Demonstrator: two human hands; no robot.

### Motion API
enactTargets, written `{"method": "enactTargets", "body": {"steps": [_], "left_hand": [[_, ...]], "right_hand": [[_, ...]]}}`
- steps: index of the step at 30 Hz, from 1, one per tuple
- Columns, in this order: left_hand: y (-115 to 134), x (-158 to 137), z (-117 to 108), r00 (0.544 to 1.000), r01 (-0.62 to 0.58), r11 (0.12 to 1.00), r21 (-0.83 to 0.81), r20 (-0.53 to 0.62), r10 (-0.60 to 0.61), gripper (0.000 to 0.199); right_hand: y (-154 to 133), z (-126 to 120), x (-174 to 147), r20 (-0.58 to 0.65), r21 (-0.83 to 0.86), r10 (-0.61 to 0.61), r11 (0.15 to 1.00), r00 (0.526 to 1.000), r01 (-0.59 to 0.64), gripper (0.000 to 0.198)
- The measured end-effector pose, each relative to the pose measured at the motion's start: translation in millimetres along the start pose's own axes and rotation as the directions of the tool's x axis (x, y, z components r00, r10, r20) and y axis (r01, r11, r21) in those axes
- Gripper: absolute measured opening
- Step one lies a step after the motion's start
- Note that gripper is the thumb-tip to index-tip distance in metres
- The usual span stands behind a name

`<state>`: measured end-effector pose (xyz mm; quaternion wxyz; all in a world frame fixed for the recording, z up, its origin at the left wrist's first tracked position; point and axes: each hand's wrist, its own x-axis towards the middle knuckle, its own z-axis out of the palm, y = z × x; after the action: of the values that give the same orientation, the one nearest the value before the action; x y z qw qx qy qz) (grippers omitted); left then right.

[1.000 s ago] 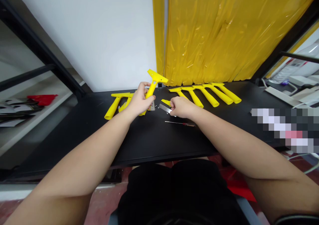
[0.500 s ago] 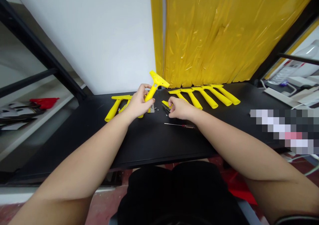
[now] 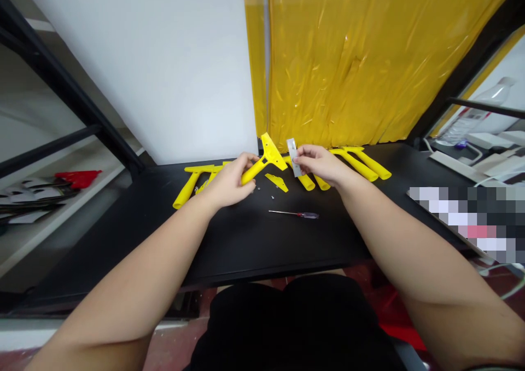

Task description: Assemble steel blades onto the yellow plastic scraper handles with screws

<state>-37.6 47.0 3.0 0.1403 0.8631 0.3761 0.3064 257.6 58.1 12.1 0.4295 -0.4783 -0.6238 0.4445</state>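
My left hand (image 3: 233, 182) is closed round the handle of a yellow scraper (image 3: 270, 153), its wide head pointing up and right. Between the thumb and fingers of my right hand (image 3: 318, 163) is a flat grey metal blade (image 3: 292, 157), held upright just right of the scraper head, apart from it. On the black table below them lies a loose yellow cover plate (image 3: 276, 182). A small screw (image 3: 273, 197) is near it. Closer to me rests a screwdriver (image 3: 307, 215) with a clear purplish handle, its shaft pointing left.
More yellow scraper handles (image 3: 367, 166) lie in a row at the back right, partly behind my right hand. Others (image 3: 187, 189) lie left, beside small parts hidden by my left hand. A white panel (image 3: 184, 75) and yellow wrapped sheeting (image 3: 328, 70) stand behind the black table (image 3: 229, 250).
My right hand has lifted the blade off the table and moved right and up. The yellow cover plate now lies uncovered. My left hand has brought the scraper slightly right and lower.
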Motion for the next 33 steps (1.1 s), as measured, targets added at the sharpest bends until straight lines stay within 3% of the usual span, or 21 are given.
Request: {"method": "enactTargets", "body": {"steps": [6, 11, 20, 24, 33], "left_hand": [[9.1, -1.6, -3.1, 0.996, -0.044, 0.988, 0.148, 0.08, 0.032, 0.06], [12.1, -2.4, -1.6, 0.989, -0.105, 0.977, 0.184, 0.124, 0.083, 0.059], [15.1, -2.2, -0.3, 0.983, -0.109, 0.976, 0.189, 0.165, 0.078, 0.061], [13.0, -1.8, 0.1, 0.984, -0.103, 0.977, 0.187, 0.162, 0.073, 0.061], [12.7, -0.8, -0.8, 0.983, -0.12, 0.969, 0.215, 0.162, 0.086, 0.06]], "right_hand": [[-3.1, -0.1, -4.3, 0.006, 0.141, -0.026, 0.99, 1.0, 0.025, 0.027], [4.3, 1.5, -4.4, 0.069, 0.211, -0.147, 0.969, 0.987, 0.13, 0.045], [4.4, 4.3, -6.1, 0.143, 0.094, -0.137, 0.988, 0.98, 0.124, 0.026], [6.7, 4.0, -3.9, 0.103, 0.071, -0.145, 0.988, 0.984, 0.138, 0.022], [6.0, 4.2, -3.9, 0.064, 0.109, -0.16, 0.982, 0.985, 0.153, 0.032]]}}
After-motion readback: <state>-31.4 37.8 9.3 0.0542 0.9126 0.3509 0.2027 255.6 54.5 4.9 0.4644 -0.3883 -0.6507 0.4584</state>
